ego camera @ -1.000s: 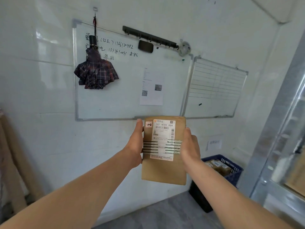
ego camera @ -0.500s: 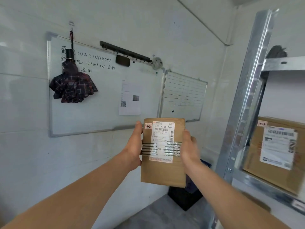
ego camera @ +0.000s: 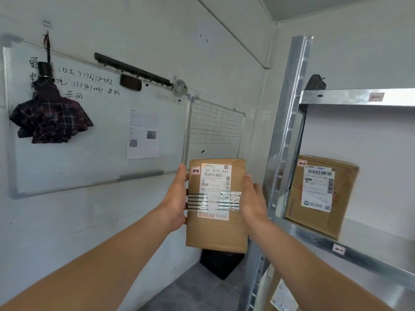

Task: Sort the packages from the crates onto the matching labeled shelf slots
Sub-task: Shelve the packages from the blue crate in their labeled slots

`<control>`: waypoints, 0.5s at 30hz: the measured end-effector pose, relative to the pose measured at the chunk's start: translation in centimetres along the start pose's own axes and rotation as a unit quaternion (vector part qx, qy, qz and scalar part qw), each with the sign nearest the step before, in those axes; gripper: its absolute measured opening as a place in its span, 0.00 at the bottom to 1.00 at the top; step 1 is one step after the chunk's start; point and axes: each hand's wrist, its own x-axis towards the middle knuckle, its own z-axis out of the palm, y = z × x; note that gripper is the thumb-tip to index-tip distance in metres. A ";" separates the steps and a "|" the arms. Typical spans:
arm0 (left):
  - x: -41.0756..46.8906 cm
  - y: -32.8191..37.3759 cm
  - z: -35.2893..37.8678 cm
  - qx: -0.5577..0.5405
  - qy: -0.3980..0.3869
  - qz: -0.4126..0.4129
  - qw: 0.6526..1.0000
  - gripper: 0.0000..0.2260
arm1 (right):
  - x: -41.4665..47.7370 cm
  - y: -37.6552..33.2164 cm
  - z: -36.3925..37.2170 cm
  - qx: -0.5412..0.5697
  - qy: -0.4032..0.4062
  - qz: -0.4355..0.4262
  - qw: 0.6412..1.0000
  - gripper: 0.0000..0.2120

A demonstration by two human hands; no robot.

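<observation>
Left hand (ego camera: 177, 198) and right hand (ego camera: 252, 198), each grip closed around a side edge of the brown package (ego camera: 215, 234), tagged 1-2, upright in mid-air just left of the metal shelf (ego camera: 370, 254). Below the package, a dark crate (ego camera: 221, 263) on the floor. On the shelf, a box (ego camera: 321, 194) tagged 1-1. Farther back, whiteboard (ego camera: 101, 158) with hanging umbrella (ego camera: 49, 117).
</observation>
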 end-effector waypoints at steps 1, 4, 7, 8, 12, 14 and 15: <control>-0.2 0.0 0.4 0.001 -0.004 -0.001 1.000 0.29 | 0.0 0.1 -0.4 0.001 0.003 0.005 1.000 0.20; -0.8 -0.1 1.6 0.002 -0.016 -0.002 1.000 0.29 | -0.2 0.6 -1.7 -0.001 0.007 0.019 1.000 0.22; -1.7 -0.4 3.1 0.003 -0.024 0.001 1.000 0.27 | -1.1 0.6 -3.5 0.005 0.018 0.023 1.000 0.25; -2.1 -0.5 3.7 0.003 -0.027 0.002 1.000 0.26 | -1.3 0.5 -4.2 0.006 0.022 0.024 0.999 0.27; -3.8 -0.9 6.2 0.004 -0.040 0.001 0.999 0.22 | -2.1 0.3 -7.5 0.001 0.038 0.020 0.999 0.22; -4.6 -0.9 7.6 0.001 -0.050 0.003 0.999 0.22 | -2.6 0.1 -9.2 -0.006 0.046 0.018 0.999 0.27; -5.1 -0.9 8.3 0.000 -0.055 0.005 0.998 0.23 | -2.7 0.1 -10.1 -0.005 0.053 0.015 0.998 0.28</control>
